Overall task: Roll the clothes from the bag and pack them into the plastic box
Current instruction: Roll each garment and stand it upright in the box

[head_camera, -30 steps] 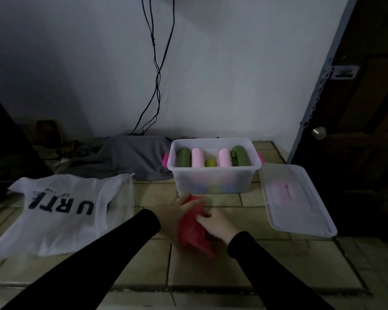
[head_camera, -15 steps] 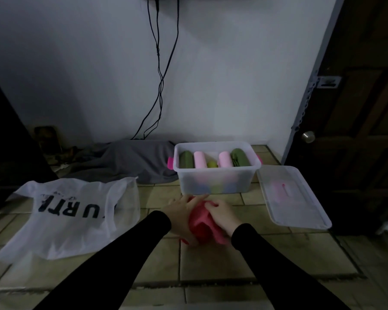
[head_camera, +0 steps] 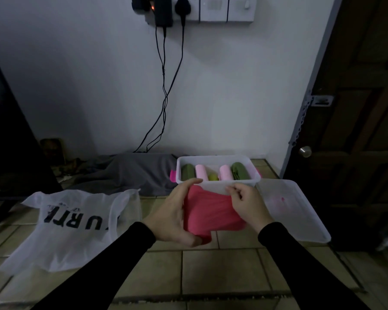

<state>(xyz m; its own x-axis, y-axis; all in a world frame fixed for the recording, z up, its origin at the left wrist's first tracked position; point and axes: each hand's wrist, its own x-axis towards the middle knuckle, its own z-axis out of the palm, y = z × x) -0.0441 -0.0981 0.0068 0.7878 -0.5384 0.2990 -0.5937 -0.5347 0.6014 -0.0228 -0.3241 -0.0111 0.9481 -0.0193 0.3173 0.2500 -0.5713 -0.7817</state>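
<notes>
Two hands hold one pink garment point(head_camera: 211, 211) in the air, in front of the near wall of the plastic box point(head_camera: 217, 185). Left hand point(head_camera: 177, 218): fingers curved over the garment's left edge, thumb pressed under its lower corner. Right hand point(head_camera: 248, 206): fingers curled, pinching the upper right edge. Garment hangs between them as a loose, half-bunched bundle with visible creases; not a tight roll.

Box stands on the tiled floor point(head_camera: 222, 271), open. Five rolls point(head_camera: 213, 172) lie side by side along the top: green, pale pink, yellow, pale pink, green. Lid point(head_camera: 300, 211) lies flat just to the right of the box. White bag point(head_camera: 72, 224) lies flat on the floor to the left, looking slack and empty.

Handling, judged: cloth is light, soft and limp, with no stiffness of its own. It will sag and unroll wherever it is not pinched. Not fragile; surface looks smooth, may slip slightly. Best hold is at both ends of the roll, thumbs on the free edge, so the turns stay closed while it goes down into the box. Free space among the rolls looks tight; the yellow one sits lower.
</notes>
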